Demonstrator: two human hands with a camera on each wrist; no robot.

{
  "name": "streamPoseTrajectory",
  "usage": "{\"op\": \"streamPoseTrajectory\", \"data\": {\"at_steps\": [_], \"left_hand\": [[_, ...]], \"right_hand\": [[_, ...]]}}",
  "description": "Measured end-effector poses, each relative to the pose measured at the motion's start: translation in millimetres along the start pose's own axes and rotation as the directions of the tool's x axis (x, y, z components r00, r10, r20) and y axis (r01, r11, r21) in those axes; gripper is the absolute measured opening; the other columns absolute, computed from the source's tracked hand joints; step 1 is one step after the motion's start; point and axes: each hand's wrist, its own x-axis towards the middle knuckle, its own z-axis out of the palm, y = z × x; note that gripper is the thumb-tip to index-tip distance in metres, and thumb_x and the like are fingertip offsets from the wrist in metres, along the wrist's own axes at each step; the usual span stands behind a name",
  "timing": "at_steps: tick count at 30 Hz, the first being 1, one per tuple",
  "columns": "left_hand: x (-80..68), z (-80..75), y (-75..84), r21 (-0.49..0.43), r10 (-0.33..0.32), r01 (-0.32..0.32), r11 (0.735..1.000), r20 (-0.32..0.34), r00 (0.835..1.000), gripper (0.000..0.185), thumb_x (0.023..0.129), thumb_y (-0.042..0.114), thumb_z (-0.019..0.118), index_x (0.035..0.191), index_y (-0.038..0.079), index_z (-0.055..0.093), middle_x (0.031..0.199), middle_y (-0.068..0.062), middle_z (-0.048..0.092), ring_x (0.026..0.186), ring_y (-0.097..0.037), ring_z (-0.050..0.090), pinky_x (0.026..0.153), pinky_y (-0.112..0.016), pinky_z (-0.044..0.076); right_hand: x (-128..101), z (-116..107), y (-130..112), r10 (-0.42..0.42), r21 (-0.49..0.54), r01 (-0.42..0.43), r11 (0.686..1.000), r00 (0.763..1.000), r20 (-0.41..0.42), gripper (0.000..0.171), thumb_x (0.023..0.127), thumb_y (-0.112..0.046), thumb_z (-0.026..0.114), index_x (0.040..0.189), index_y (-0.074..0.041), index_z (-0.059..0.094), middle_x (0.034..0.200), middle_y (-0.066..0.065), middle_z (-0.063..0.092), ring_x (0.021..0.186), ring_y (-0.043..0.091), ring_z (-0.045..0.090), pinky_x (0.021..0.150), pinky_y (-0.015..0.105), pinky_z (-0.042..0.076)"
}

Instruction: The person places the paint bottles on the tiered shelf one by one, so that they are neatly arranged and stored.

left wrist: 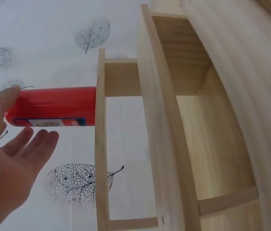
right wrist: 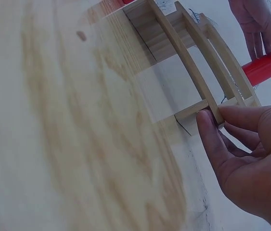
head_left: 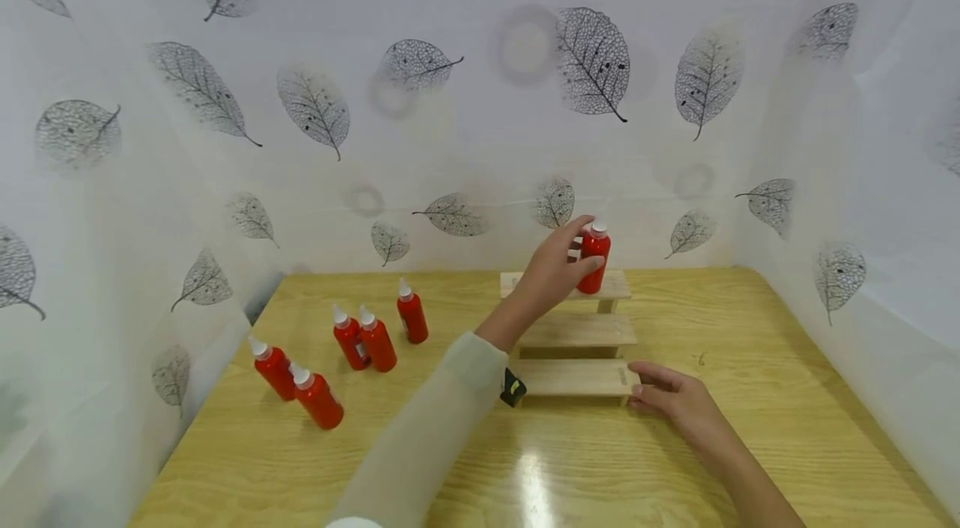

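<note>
A red bottle (head_left: pixel 595 259) with a white cap stands upright on the top step of a small wooden three-step stand (head_left: pixel 576 331). My left hand (head_left: pixel 591 242) is at the bottle with straight fingers; its thumb touches the bottle's side. In the left wrist view the left hand (left wrist: pixel 32 118) lies open beside the red bottle (left wrist: pixel 53 113). My right hand (head_left: pixel 636 385) pinches the right end of the stand's bottom step. In the right wrist view the right hand (right wrist: pixel 214 114) has thumb and forefinger on the stand's (right wrist: pixel 193 72) corner, with the red bottle (right wrist: pixel 265 67) behind.
Several more red bottles (head_left: pixel 375 341) stand on the left part of the wooden table (head_left: pixel 787 395). White leaf-print sheets (head_left: pixel 450 95) wall the table at the back and both sides. A small black object (head_left: pixel 512 386) sits by the stand's left foot.
</note>
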Motion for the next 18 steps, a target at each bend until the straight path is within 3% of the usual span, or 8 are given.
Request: {"op": "streamPoseTrajectory", "data": {"at_steps": [7, 18], "left_hand": [[-21.0, -11.5, -4.5, -0.013, -0.004, 0.004, 1.0, -0.047, 0.999, 0.062, 0.099, 0.03, 0.066, 0.155, 0.027, 0.039, 0.145, -0.004, 0.054, 0.125, -0.023, 0.059, 0.101, -0.037, 0.054], [-77.8, -47.3, -25.7, -0.087, 0.055, -0.066, 0.994, -0.12, 0.991, 0.059, 0.098, 0.029, 0.068, 0.152, 0.024, 0.044, 0.143, -0.004, 0.055, 0.125, -0.026, 0.057, 0.104, -0.041, 0.053]], "right_hand": [[-1.5, 0.3, -1.0, -0.005, 0.001, 0.005, 1.0, 1.0, 0.011, 0.062, 0.098, -0.017, 0.066, 0.15, 0.006, 0.04, 0.147, 0.026, 0.045, 0.104, 0.02, 0.07, 0.092, 0.031, 0.058], [-3.2, 1.2, -3.2, -0.005, -0.009, 0.005, 1.0, 1.0, 0.012, 0.063, 0.098, -0.019, 0.066, 0.15, 0.006, 0.04, 0.148, 0.025, 0.045, 0.104, 0.019, 0.07, 0.093, 0.03, 0.058]]}}
